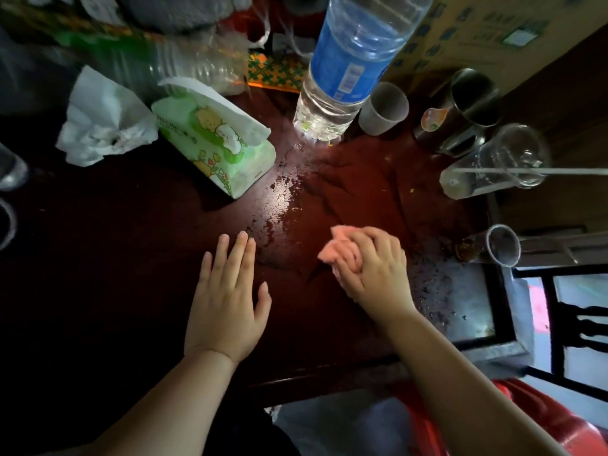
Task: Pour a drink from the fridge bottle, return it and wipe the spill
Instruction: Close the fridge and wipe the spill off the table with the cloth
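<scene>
Spill: a wet sheen of water (283, 192) on the dark red-brown wooden table (131, 258), running from the foot of the bottle toward the near edge, between the two hands. Scattered droplets (431, 284) also lie right of the right hand.

Crumpled pink cloth (332, 250): bunched under the right hand (375, 268), which grips it with curled fingers and presses it to the table at the right margin of the wet patch.

Left hand (227, 291): flat on the table, palm down, fingers straight and close together, holding nothing; just left of the wet streak.

Large clear plastic water bottle with blue label (348, 70): upright at the far middle of the table, water around its base.

Left of the bottle: green-and-white soft tissue pack with cartoon print (217, 143), one sheet sticking out; further left, a crumpled white tissue (102, 123).

Right of the bottle: grey paper cup (385, 108) just beside it, then a steel tumbler (470, 97), a tall clear glass with a white stick across it (500, 162), and a smaller clear glass (500, 245) near the table's right edge.

Cardboard box (477, 31) behind the cups.
</scene>
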Demonstrator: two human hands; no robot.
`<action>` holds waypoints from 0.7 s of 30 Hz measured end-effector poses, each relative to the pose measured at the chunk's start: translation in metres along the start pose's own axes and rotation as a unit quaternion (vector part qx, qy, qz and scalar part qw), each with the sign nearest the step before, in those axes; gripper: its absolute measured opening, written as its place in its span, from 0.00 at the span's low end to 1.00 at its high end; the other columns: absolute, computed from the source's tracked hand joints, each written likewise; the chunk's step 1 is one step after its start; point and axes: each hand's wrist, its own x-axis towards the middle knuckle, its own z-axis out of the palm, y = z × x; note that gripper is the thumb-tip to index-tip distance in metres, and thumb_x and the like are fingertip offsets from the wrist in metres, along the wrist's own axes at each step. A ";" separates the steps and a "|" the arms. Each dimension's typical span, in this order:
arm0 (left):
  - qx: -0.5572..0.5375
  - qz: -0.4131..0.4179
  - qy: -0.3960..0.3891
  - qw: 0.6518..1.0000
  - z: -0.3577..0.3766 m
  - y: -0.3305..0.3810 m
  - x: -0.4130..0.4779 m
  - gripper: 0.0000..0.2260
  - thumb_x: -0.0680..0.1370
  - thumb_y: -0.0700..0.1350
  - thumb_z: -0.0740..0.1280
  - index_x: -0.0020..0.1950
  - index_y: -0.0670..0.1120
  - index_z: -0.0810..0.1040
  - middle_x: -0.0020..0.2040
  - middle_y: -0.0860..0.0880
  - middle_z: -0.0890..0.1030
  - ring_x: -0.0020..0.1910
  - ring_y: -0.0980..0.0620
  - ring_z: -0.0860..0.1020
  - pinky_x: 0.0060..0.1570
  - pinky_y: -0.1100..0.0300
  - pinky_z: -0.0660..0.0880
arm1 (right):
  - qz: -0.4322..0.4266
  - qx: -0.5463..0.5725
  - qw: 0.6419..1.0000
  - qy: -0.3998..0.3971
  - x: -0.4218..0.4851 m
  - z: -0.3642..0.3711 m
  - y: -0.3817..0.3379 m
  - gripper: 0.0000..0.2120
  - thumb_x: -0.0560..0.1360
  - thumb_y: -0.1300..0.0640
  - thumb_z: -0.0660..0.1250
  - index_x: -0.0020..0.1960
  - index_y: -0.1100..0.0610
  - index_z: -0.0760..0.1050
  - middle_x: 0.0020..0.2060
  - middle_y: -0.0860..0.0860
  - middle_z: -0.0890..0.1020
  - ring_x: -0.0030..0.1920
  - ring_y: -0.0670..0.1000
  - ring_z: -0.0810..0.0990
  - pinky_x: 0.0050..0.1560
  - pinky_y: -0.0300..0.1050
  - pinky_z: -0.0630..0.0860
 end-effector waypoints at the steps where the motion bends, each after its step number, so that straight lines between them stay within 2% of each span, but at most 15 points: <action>1: -0.004 0.001 0.002 1.000 0.000 0.000 0.000 0.28 0.77 0.51 0.53 0.74 0.39 0.63 0.76 0.43 0.62 0.76 0.42 0.57 0.73 0.44 0.56 | 0.065 0.002 0.998 0.015 0.007 0.002 -0.009 0.24 0.72 0.38 0.59 0.61 0.52 0.74 0.57 0.52 0.75 0.56 0.55 0.71 0.54 0.52 0.69; 3: -0.010 0.002 0.003 1.000 0.000 0.000 -0.001 0.28 0.77 0.51 0.53 0.75 0.39 0.63 0.76 0.43 0.62 0.76 0.42 0.57 0.73 0.45 0.54 | 0.203 0.017 0.978 0.050 0.020 0.009 -0.036 0.25 0.73 0.38 0.59 0.61 0.53 0.73 0.58 0.53 0.74 0.57 0.57 0.71 0.55 0.55 0.68; 5: -0.012 0.000 0.006 1.000 0.001 -0.001 -0.001 0.28 0.77 0.51 0.53 0.74 0.39 0.63 0.76 0.43 0.63 0.76 0.42 0.56 0.74 0.47 0.51 | 0.276 0.038 0.958 0.067 0.025 0.015 -0.056 0.25 0.74 0.39 0.59 0.63 0.54 0.71 0.60 0.54 0.72 0.60 0.58 0.69 0.58 0.57 0.67; 6: -0.014 0.000 0.008 1.000 0.001 -0.001 -0.001 0.28 0.77 0.51 0.53 0.74 0.39 0.63 0.76 0.43 0.63 0.76 0.42 0.56 0.74 0.48 0.49 | 0.269 0.047 0.960 0.069 0.023 0.015 -0.059 0.25 0.74 0.40 0.59 0.65 0.54 0.70 0.61 0.54 0.71 0.61 0.57 0.68 0.60 0.57 0.66; 8: -0.013 0.001 0.009 1.000 -0.001 0.000 -0.001 0.28 0.77 0.51 0.53 0.74 0.38 0.64 0.75 0.43 0.63 0.76 0.42 0.57 0.74 0.50 0.47 | 0.187 0.072 0.979 0.048 0.011 0.004 -0.051 0.27 0.75 0.40 0.57 0.70 0.52 0.66 0.65 0.53 0.70 0.65 0.55 0.65 0.65 0.52 0.63; 10: -0.006 0.001 0.006 1.000 -0.004 0.001 -0.001 0.28 0.77 0.51 0.53 0.74 0.38 0.63 0.75 0.42 0.63 0.76 0.42 0.57 0.74 0.50 0.47 | 0.082 0.106 0.991 -0.015 -0.005 -0.012 -0.031 0.30 0.76 0.42 0.55 0.75 0.54 0.59 0.71 0.53 0.65 0.70 0.53 0.61 0.70 0.46 0.57; 12: 0.002 -0.002 -0.001 1.000 -0.006 0.002 -0.002 0.28 0.77 0.51 0.52 0.74 0.39 0.63 0.76 0.43 0.63 0.76 0.42 0.57 0.74 0.50 0.47 | 0.032 0.099 0.993 -0.052 -0.028 -0.025 -0.010 0.31 0.77 0.45 0.54 0.76 0.57 0.56 0.74 0.56 0.60 0.73 0.54 0.57 0.73 0.46 0.54; 15: 0.000 -0.002 -0.010 1.000 -0.009 0.004 -0.004 0.27 0.78 0.52 0.52 0.74 0.39 0.63 0.75 0.43 0.63 0.76 0.42 0.56 0.74 0.47 0.50 | 0.093 0.081 0.992 -0.009 -0.068 -0.035 0.011 0.28 0.76 0.45 0.57 0.72 0.58 0.62 0.72 0.57 0.64 0.72 0.56 0.59 0.72 0.51 0.58; 18: -0.007 0.013 0.011 1.000 -0.015 0.009 -0.007 0.25 0.76 0.50 0.54 0.70 0.40 0.69 0.72 0.41 0.68 0.74 0.40 0.60 0.71 0.38 0.55 | 0.153 0.084 0.985 0.000 -0.096 -0.034 0.019 0.28 0.76 0.45 0.59 0.72 0.59 0.64 0.72 0.58 0.63 0.72 0.58 0.60 0.69 0.54 0.59; 21: -0.030 0.098 0.028 0.994 -0.025 0.040 0.003 0.22 0.74 0.46 0.58 0.68 0.42 0.72 0.69 0.41 0.72 0.71 0.40 0.65 0.67 0.35 0.62 | 0.179 0.110 0.978 -0.010 -0.108 -0.024 0.023 0.28 0.76 0.46 0.58 0.72 0.60 0.63 0.72 0.60 0.61 0.72 0.60 0.60 0.69 0.59 0.63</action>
